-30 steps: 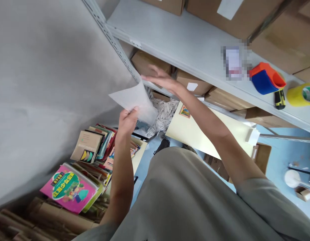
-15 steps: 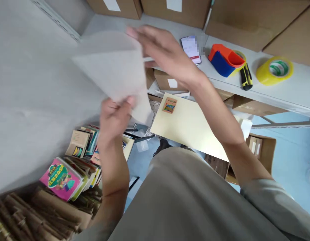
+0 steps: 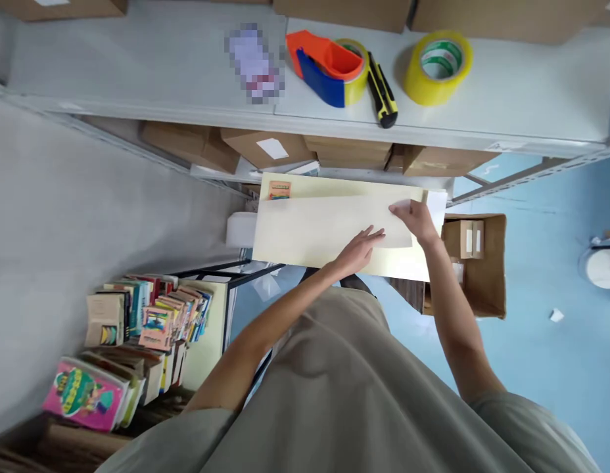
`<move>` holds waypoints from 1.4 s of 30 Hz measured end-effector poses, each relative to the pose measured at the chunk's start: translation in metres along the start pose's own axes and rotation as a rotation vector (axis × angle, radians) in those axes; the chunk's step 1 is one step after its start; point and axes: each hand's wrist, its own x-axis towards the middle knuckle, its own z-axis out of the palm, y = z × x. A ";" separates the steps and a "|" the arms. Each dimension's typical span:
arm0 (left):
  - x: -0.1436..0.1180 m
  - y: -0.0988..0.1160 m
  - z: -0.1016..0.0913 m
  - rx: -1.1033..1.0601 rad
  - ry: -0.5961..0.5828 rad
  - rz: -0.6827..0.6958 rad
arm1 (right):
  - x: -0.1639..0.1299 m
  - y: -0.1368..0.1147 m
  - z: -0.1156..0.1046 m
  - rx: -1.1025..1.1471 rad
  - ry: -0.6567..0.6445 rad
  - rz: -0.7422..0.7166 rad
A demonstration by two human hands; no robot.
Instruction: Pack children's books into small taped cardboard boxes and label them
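A long white sheet (image 3: 329,220), perhaps paper or a flat bag, lies over the pale yellow tabletop (image 3: 305,255). My left hand (image 3: 355,252) rests on its lower right part with the fingers stretched out. At the sheet's right end my right hand (image 3: 417,220) pinches the edge between thumb and fingers, lifting it slightly. A small orange booklet (image 3: 280,189) peeks out above the sheet's upper left edge, its lower part covered.
On the grey shelf (image 3: 152,72) beyond are a blurred-out phone (image 3: 254,62), an orange and blue tape dispenser (image 3: 325,69), a box cutter (image 3: 382,92) and a yellow tape roll (image 3: 437,69). Several books (image 3: 157,322) stand lower left; an open carton (image 3: 492,269) is at right.
The white sheet has come down from the air at upper left onto the tabletop. Both hands moved down and right with it; my left hand opened from its grip. My view shifted right.
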 end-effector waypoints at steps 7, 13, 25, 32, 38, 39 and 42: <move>-0.030 -0.050 0.020 0.107 -0.171 -0.149 | -0.019 0.115 0.029 -0.023 0.135 0.287; -0.093 -0.142 -0.032 0.218 0.118 -0.645 | -0.011 0.150 0.035 -0.169 0.080 0.352; -0.151 -0.205 -0.068 0.257 0.116 -0.773 | -0.035 0.098 0.111 -0.519 0.167 0.218; -0.153 -0.216 -0.090 0.169 0.181 -0.705 | -0.067 0.039 0.237 -0.560 -0.402 0.086; -0.122 -0.249 -0.165 0.048 0.323 -0.776 | -0.072 0.032 0.269 -0.626 -0.442 0.289; -0.112 -0.254 -0.178 0.019 0.397 -0.794 | -0.074 0.033 0.268 -0.621 -0.431 0.309; -0.079 -0.272 -0.209 -0.245 0.611 -0.760 | -0.082 0.037 0.268 -0.622 -0.397 0.331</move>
